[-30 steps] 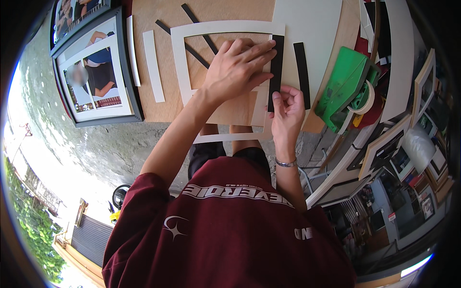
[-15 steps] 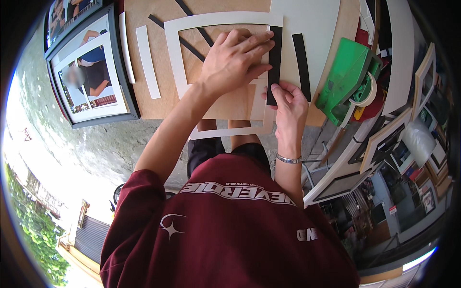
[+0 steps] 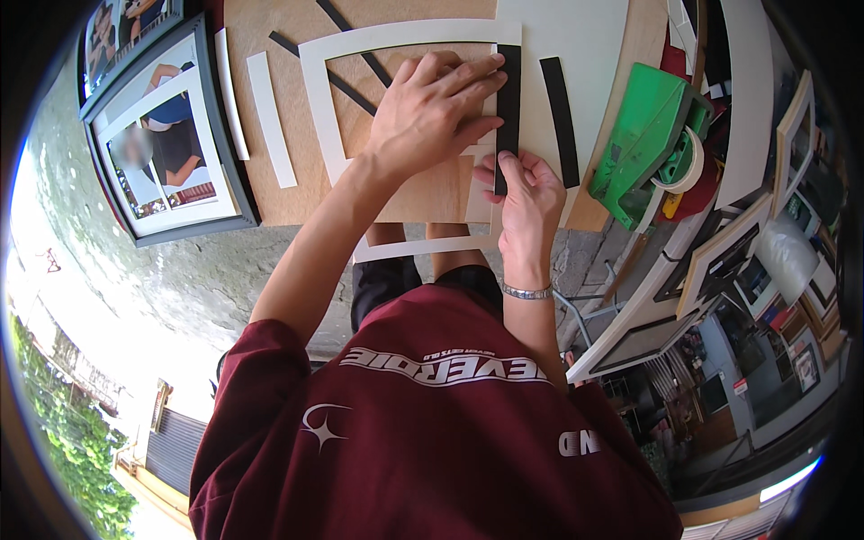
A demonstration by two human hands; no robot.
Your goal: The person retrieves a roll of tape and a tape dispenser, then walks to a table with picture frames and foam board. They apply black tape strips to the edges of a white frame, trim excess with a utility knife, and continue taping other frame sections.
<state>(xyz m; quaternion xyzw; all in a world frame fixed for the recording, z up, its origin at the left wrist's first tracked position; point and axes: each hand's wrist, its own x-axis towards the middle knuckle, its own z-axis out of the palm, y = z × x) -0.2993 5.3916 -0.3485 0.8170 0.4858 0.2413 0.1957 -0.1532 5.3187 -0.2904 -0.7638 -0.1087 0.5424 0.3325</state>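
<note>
A black strip (image 3: 508,112) lies along the right side of a white mat board frame (image 3: 396,38) on the wooden table. My left hand (image 3: 427,108) rests across the frame's opening, fingers stretched out and fingertips against the strip's left edge. At the strip's near end, my right hand (image 3: 529,193) pinches it, thumb on top and fingers curled at its sides. The mat's near side overhangs the table edge above my legs. Two thin black strips (image 3: 353,94) cross under the mat at its left and far side; another black strip (image 3: 560,121) lies to the right.
Two white strips (image 3: 272,117) lie left of the mat. Framed photos (image 3: 247,202) stand at the table's left end. A large white board (image 3: 585,36) lies at the far right. A green tape dispenser (image 3: 634,135) with a tape roll (image 3: 688,162) sits at the right edge.
My right hand has shifted slightly left, its fingers drawn closer around the strip's near end. My left hand stays nearly in place against the strip.
</note>
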